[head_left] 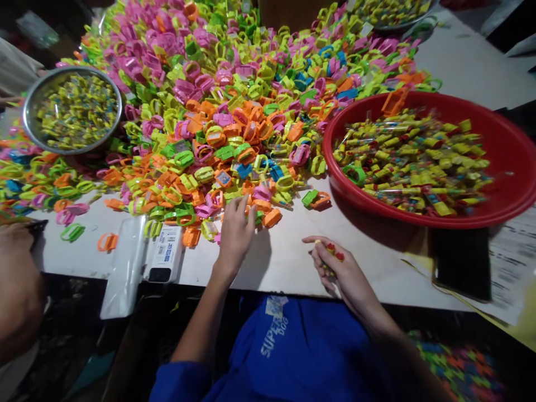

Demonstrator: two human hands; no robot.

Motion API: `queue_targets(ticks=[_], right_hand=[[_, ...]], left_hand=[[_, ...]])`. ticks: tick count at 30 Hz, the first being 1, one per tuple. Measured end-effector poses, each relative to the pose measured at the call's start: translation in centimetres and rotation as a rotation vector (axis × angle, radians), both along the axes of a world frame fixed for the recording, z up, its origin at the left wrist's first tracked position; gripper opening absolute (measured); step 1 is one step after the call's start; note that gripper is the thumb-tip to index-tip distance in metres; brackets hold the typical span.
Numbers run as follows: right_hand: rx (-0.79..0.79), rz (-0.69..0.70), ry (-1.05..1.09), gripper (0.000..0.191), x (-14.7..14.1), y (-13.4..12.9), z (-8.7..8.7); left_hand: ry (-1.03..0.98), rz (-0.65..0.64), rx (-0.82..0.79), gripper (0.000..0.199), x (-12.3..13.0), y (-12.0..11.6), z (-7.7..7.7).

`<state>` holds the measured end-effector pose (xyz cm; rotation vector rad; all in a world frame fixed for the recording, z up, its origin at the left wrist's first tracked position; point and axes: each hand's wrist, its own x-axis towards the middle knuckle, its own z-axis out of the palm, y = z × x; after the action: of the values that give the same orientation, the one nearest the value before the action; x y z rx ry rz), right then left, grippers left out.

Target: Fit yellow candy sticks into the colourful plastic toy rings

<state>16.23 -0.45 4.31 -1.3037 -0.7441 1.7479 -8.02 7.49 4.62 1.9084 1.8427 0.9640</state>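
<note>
L hand (235, 237): open, fingers spread, tips at front of coloured plastic ring heap (218, 134) | R hand (337, 271): clenched on small yellow-red piece (330, 252), over worktop (285, 273) front edge | red basin (397, 216): right side, holding wrapped sticks (412, 162)

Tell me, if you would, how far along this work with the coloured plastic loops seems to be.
Already done looks like the yellow sticks filling the red basin and the steel bowl. In hand: the right hand holds a small red-and-yellow piece; the left hand touches the coloured plastic loops. Left: their big heap.
</note>
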Motion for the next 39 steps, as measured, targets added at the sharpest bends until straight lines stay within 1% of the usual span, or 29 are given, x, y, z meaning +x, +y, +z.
queue_targets(ticks=[2,3,5,6,8,10,13,15,17,20,23,27,33,35,39], right_hand=[[-0.006,0.035,0.001,0.053,-0.3,-0.2,0.4],[-0.012,0.051,0.007,0.055,-0.5,-0.3,0.6],[-0.033,0.062,0.024,0.057,-0.9,-0.3,1.0],[-0.044,0.067,0.035,0.057,-1.1,-0.3,1.1],[-0.053,0.076,0.064,0.055,-1.3,-0.2,1.4],[-0.03,0.083,0.089,0.05,-1.3,-0.1,1.9],[0.036,0.057,0.103,0.045,-1.2,-0.4,3.0],[0.063,0.014,0.115,0.047,-1.1,-0.7,3.9],[0.072,-0.016,0.133,0.051,-0.8,-1.0,4.7],[0.085,-0.034,0.144,0.053,-0.3,-1.4,5.4],[0.104,-0.02,0.124,0.05,0.0,-1.6,5.7],[0.111,-0.005,0.091,0.048,0.1,-1.6,5.9],[0.091,-0.055,0.121,0.046,0.3,-1.8,6.2],[0.079,-0.058,0.133,0.046,0.5,-1.8,6.2],[0.059,-0.019,0.128,0.046,0.9,-1.7,6.4]], left_hand=[[0.171,-0.045,-0.071,0.025,-0.3,-0.3,-0.9],[0.221,-0.066,-0.103,0.021,-0.2,-0.5,-1.2],[0.241,-0.102,-0.139,0.014,0.3,-1.1,-1.2],[0.218,-0.115,-0.127,0.012,0.7,-1.4,-1.0],[0.119,-0.154,-0.036,0.012,1.6,-2.3,0.0],[0.022,-0.22,0.111,0.014,2.5,-3.3,1.3],[-0.029,-0.323,0.315,0.016,3.9,-5.0,3.0],[-0.036,-0.356,0.402,0.017,4.8,-5.9,3.4],[-0.045,-0.374,0.455,0.017,5.5,-6.4,3.4],[-0.056,-0.395,0.505,0.017,6.2,-6.6,3.2],[-0.066,-0.408,0.528,0.016,6.4,-6.6,3.3],[-0.076,-0.417,0.53,0.017,6.6,-6.7,3.5],[-0.16,-0.392,0.52,0.017,7.1,-6.9,3.4],[-0.161,-0.409,0.524,0.018,7.1,-6.9,3.3],[-0.142,-0.459,0.557,0.02,7.2,-6.6,3.0]])
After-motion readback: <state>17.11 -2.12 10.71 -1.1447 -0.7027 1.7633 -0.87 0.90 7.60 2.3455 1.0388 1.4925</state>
